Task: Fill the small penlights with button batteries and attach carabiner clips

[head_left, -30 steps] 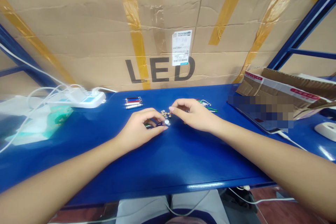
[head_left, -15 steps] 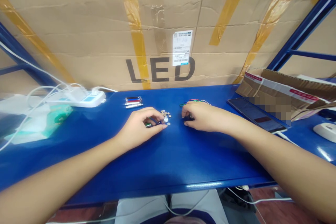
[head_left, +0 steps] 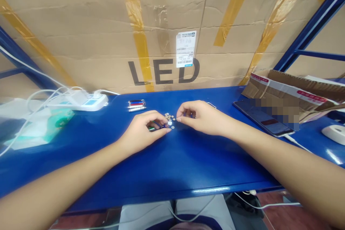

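My left hand is closed around a small, slim tube with a shiny green part; most of the tube is behind my fingers. Just past those fingertips lies a little pile of small round metal discs, like coins or button cells. On the pile's right side, my right hand has its thumb and forefinger pinched together close to the discs. Whatever may be in that pinch is too small to make out. Farther back on the left, several short metallic tubes in black, blue, red and silver lie side by side.
A white power strip with cables and a green-and-white packet sit on the left of the blue table. At right are a phone and an open cardboard box. A large carton stands behind.
My right hand has moved left to the pile of discs, its thumb and forefinger coming together. The left hand has stayed in place with the tube.
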{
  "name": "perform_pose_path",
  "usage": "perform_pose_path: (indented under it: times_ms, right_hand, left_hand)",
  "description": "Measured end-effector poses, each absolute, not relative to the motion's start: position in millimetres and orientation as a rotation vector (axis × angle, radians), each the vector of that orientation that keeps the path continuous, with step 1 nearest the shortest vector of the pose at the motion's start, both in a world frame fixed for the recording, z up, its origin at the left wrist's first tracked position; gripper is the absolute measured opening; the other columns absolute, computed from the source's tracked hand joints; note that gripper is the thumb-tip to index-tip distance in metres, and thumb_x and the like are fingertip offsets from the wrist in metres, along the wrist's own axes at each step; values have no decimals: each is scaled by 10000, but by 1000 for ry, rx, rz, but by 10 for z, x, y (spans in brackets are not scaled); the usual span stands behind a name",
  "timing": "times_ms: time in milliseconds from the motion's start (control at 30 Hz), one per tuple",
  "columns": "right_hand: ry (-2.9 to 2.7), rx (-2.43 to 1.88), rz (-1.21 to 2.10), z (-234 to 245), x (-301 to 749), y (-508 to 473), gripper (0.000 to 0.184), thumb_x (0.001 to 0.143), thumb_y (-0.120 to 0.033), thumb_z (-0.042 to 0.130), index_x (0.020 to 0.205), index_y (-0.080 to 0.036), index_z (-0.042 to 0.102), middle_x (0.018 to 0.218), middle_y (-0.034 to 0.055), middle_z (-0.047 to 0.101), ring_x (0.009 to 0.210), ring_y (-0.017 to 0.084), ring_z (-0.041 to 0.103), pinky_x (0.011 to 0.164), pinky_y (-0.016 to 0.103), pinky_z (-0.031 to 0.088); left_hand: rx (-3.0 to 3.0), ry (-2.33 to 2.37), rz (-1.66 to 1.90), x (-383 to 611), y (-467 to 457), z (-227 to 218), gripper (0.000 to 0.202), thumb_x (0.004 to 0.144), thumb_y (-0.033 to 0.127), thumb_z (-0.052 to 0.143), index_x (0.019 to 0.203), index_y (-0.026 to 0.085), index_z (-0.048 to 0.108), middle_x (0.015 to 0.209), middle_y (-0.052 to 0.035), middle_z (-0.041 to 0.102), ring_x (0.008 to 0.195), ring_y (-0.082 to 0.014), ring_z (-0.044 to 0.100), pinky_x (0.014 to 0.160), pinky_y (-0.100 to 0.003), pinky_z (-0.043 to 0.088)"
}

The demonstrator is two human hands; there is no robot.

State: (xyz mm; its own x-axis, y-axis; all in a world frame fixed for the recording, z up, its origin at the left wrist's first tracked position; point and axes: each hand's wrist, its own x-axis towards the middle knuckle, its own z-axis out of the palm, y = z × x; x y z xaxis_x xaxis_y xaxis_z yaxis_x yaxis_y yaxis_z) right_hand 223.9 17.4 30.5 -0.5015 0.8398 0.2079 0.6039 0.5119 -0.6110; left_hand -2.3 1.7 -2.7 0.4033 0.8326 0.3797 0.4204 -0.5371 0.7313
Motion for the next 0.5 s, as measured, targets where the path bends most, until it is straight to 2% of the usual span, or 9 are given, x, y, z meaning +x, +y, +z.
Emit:
perform_pose_path:
  times_ms: [167,367,500]
  right_hand:
    - [-1984,-942,1124,266,2190,170,222,820,-382,704,854,-164,686,758,17,672,660,128,568,625,272,459]
    - [-1970,-859,1185,187,2161,170,251,802,-403,745,860,-162,705,748,7,654,669,117,549,632,267,448]
    - [-1928,-870,1250,167,2133,171,284,742,-382,802,879,-161,687,753,-6,639,658,106,529,630,260,446]
  left_hand:
    - [2125,1037,1016,-32,16,-29,159,788,304,769,870,179,715,928,-56,712,775,-151,662,735,-278,580]
    - [2145,1022,1000,-30,17,-38,134,799,267,762,882,174,716,904,-43,702,764,-135,650,722,-261,559]
    - [2189,990,976,-32,17,-42,133,812,264,754,901,171,718,902,-46,701,762,-135,648,723,-266,552]
